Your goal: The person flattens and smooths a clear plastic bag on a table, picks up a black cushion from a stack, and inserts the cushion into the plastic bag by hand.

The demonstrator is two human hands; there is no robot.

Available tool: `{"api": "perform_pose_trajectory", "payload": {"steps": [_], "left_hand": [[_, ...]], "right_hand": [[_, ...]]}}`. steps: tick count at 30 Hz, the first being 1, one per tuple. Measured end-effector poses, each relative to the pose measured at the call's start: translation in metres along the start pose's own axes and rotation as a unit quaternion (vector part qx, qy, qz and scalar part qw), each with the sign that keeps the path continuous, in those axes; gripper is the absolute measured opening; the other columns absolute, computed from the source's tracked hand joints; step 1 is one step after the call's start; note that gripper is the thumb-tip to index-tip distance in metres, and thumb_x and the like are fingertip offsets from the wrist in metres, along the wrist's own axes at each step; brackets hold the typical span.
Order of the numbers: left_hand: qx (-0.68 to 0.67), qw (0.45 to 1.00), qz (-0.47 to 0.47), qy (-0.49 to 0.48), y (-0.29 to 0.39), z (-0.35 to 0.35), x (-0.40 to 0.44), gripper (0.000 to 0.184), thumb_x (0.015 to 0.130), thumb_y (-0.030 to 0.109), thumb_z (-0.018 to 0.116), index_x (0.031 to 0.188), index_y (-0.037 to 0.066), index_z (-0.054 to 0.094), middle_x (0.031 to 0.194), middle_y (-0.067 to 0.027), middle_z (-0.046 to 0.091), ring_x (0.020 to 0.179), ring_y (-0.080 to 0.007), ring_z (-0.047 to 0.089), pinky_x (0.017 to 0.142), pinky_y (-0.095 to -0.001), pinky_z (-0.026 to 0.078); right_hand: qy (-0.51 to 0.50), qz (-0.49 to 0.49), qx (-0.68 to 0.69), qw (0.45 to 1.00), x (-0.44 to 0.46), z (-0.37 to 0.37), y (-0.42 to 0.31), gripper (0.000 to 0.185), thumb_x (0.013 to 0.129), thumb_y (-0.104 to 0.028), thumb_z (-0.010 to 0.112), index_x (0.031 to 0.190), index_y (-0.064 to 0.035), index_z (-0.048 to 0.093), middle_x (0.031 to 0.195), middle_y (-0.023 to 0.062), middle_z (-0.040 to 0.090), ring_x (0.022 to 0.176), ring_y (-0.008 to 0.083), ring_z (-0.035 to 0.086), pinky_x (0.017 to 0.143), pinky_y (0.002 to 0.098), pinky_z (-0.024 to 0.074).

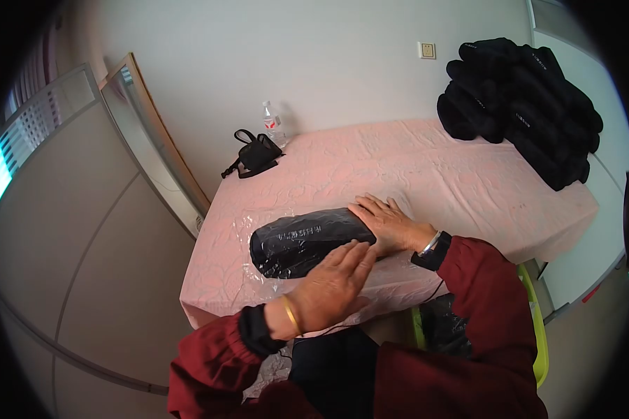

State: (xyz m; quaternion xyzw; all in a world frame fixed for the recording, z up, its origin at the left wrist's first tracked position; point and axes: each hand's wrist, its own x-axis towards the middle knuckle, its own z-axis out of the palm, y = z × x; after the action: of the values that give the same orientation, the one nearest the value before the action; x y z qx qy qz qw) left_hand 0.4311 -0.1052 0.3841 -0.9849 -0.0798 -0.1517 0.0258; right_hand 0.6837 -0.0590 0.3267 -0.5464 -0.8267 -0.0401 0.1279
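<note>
A black cylindrical bundle [293,241] with white printed characters lies on its side in a clear plastic bag, near the front of the pink-covered table. My right hand [391,222] rests over the bundle's right end, fingers stretched out and spread along the top. In front of that end is my left hand [328,286], its fingers straight and close together, the tips at the bundle's lower right edge. Loose, shiny plastic [248,229] sticks out past the bundle's left end. Part of the right end is hidden beneath my right hand.
Several similar black bundles [521,105] are piled at the table's back right. A plastic bottle [272,124] and a black strapped pouch [257,155] stand at the back left. Below the front edge, a yellow-green bin [540,349] holds dark plastic-wrapped items. A framed mirror [154,140] leans at left.
</note>
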Motion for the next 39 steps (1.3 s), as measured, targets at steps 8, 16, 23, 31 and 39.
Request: {"api": "perform_pose_trajectory", "payload": {"steps": [8,16,23,31,39], "left_hand": [[0.072,0.994,-0.056,0.057,-0.054,0.077,0.053,0.123,0.068,0.057,0.082,0.152,-0.012,0.023,0.153,-0.0324,0.033,0.145,-0.0457,0.031,0.122,-0.0551,0.020],[-0.001,0.971,-0.219,-0.098,-0.144,0.033,-0.041,0.141,0.049,0.071,0.086,0.149,-0.010,0.029,0.143,-0.0316,0.046,0.138,-0.0455,0.043,0.119,-0.0588,0.023],[-0.065,0.969,-0.223,-0.088,-0.173,0.041,-0.082,0.136,0.048,0.064,0.091,0.147,-0.009,0.032,0.138,-0.0296,0.050,0.132,-0.0450,0.048,0.114,-0.0563,0.032],[-0.142,0.977,-0.145,-0.068,-0.192,0.047,-0.092,0.136,0.041,0.047,0.098,0.147,-0.008,0.032,0.135,-0.0281,0.053,0.126,-0.0450,0.052,0.110,-0.0478,0.039],[-0.226,0.952,-0.199,-0.057,-0.199,0.050,-0.100,0.128,0.041,0.025,0.097,0.149,0.001,0.032,0.125,-0.0219,0.064,0.114,-0.0387,0.064,0.099,-0.0431,0.051]], "right_hand": [[0.019,-0.030,0.013,0.999,-0.010,0.015,-0.004,0.105,0.078,-0.063,0.070,0.156,-0.0064,0.026,0.157,0.0222,0.029,0.148,0.0415,0.024,0.116,0.0614,0.0214],[-0.064,-0.014,0.061,0.996,-0.019,-0.011,0.009,0.117,0.066,-0.053,0.086,0.156,-0.0098,0.024,0.158,0.0200,0.024,0.146,0.0426,0.024,0.117,0.0576,0.0240],[-0.064,0.011,0.041,0.997,-0.026,0.002,0.007,0.128,0.059,-0.047,0.092,0.158,-0.0119,0.019,0.161,0.0197,0.019,0.147,0.0443,0.021,0.119,0.0589,0.0232],[-0.029,0.011,0.056,0.998,-0.026,0.004,0.015,0.127,0.059,-0.042,0.092,0.159,-0.0116,0.020,0.161,0.0205,0.020,0.145,0.0445,0.027,0.116,0.0559,0.0282],[0.106,0.136,0.094,0.981,-0.117,0.020,-0.005,0.098,0.074,-0.027,0.084,0.153,-0.0025,0.031,0.152,0.0229,0.033,0.139,0.0433,0.035,0.113,0.0529,0.0321]]}}
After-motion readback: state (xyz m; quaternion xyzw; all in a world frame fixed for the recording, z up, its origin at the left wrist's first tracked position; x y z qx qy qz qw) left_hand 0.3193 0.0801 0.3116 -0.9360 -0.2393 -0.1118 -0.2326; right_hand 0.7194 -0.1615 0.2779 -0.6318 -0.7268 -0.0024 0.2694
